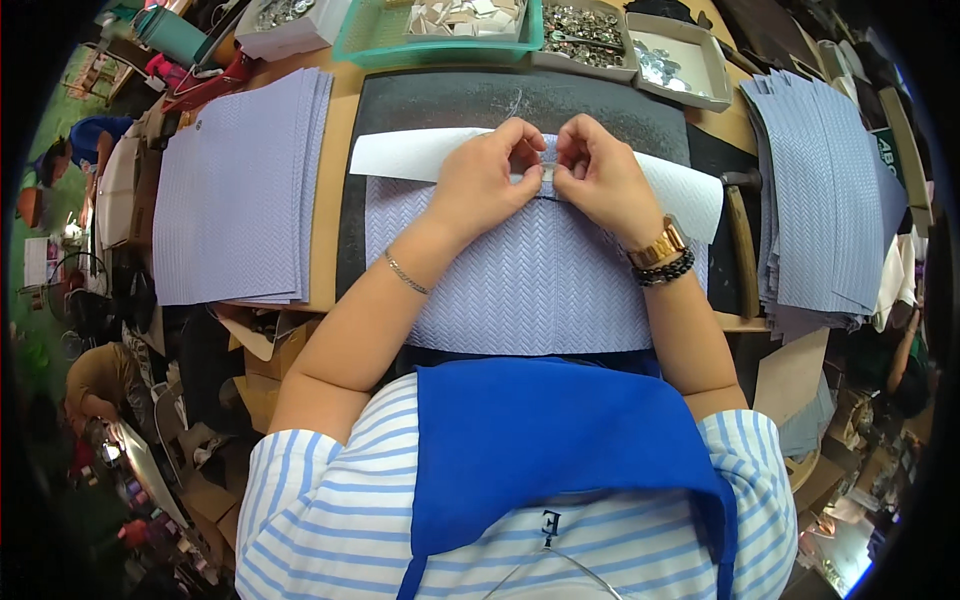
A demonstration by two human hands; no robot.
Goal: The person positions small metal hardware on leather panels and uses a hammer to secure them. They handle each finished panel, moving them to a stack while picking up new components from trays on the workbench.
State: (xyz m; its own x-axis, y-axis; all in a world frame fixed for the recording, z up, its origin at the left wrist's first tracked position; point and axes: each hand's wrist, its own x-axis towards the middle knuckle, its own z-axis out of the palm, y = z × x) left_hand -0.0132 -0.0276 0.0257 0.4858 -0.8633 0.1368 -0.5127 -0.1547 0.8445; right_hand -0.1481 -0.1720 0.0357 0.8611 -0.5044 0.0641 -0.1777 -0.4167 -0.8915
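Left hand (487, 172): fingers curled, grip closed in a pinch on the upper middle edge of the panel (530, 285), thumb and forefinger meeting at a small metal fitting (547, 175) that is too small to identify

Right hand (598, 170): fingers curled, grip closed in a matching pinch on the same edge, just beside the left hand, fingertips almost touching it; gold watch (660, 243) and dark bead bracelet (665, 270) on the wrist

Panel: lilac, herringbone-embossed, lying flat on the dark mat (600, 110) at the centre of the surface (335, 130), its near edge at the person's chest; a white sheet (400, 155) lies across its far edge, under both hands

Left stack (240, 185): panels of the same lilac material, piled flat left of the mat, well apart from the hands

Right stack (825, 190): more lilac panels, fanned, right of the mat

Hammer (740, 235): wooden handle, lying along the mat's right edge between the panel and the right stack

Green tray (370, 40): at the far edge, holding pale pieces

Two boxes (700, 60): beside the tray, holding small metal parts

Blue apron (540, 440): worn over a striped shirt, at the lower edge of view
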